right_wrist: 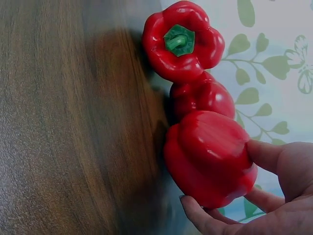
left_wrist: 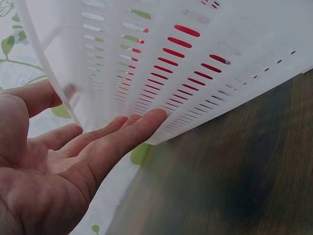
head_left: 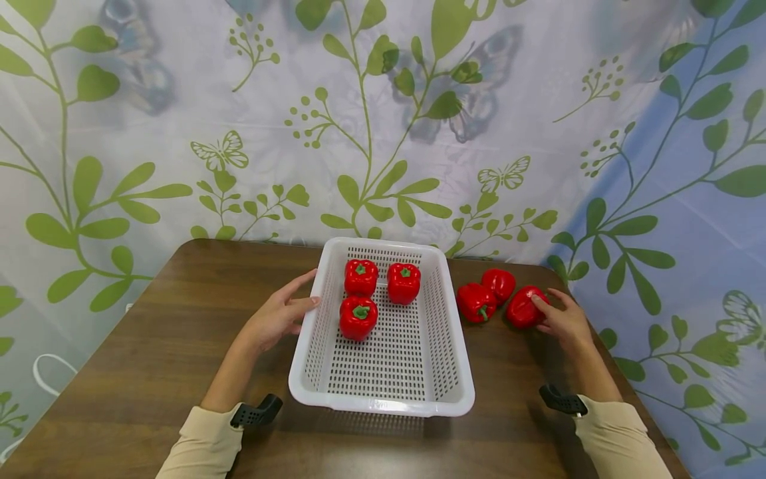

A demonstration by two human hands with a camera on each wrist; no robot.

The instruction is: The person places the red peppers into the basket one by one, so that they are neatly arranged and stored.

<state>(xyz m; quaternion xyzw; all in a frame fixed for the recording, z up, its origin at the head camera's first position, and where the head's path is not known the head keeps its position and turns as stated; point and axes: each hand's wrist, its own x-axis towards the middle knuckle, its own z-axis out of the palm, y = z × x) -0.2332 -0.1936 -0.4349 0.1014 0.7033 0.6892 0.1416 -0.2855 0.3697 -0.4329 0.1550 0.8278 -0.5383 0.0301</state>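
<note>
A white perforated plastic basket (head_left: 383, 402) stands on the table with three red bell peppers inside, one of them a front pepper (head_left: 358, 319) with its green stem up. My left hand (head_left: 280, 313) is at the basket's left side; in the left wrist view the thumb hooks over the rim and the fingers (left_wrist: 142, 129) lie along the outer wall. To the right of the basket, my right hand (head_left: 565, 322) grips a red bell pepper (right_wrist: 210, 159) between thumb and fingers. Touching or close by are a stemmed pepper (right_wrist: 183, 41) and another pepper (right_wrist: 203, 98) partly hidden between them.
The brown wooden table (head_left: 197, 319) carries everything. Behind it hangs a pale cloth (head_left: 269, 166) printed with green leaves and butterflies, which also runs along the right side. A white cord (head_left: 44, 372) loops beside the left table edge.
</note>
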